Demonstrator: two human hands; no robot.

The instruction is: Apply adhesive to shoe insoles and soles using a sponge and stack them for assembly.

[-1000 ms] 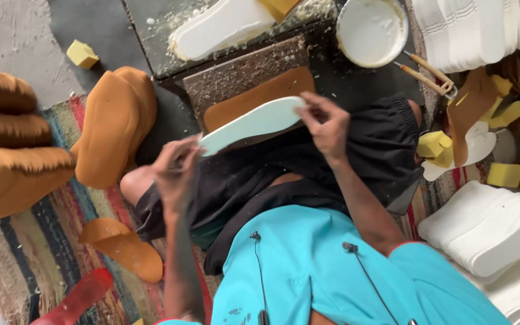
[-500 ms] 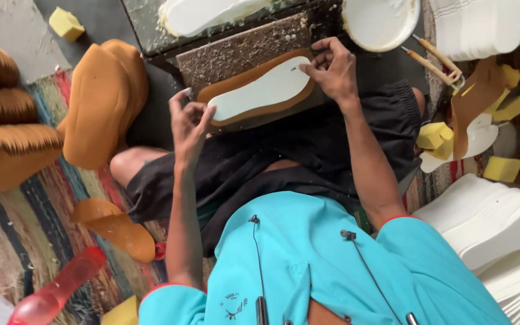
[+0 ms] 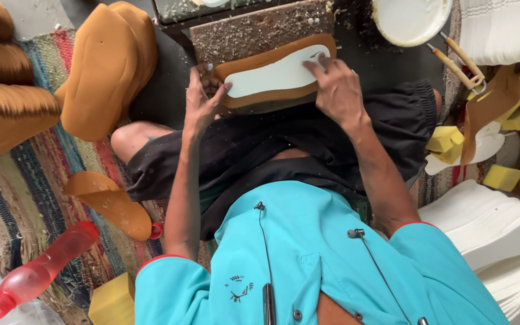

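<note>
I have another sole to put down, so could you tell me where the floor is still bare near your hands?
Bare dark floor lies between the tan sole stack and the work block. The striped mat has some room. The right side is crowded with white soles and yellow foam blocks.

Turquoise short-sleeved shirt [image 3: 308, 271] with red-trimmed cuffs, black shorts [image 3: 260, 150].

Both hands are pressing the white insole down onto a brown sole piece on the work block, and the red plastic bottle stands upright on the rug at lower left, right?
Not quite. The red plastic bottle lies on its side on the rug, as the head view shows. The rest holds: left hand and right hand press the white insole onto the brown sole piece on the work block.
</note>
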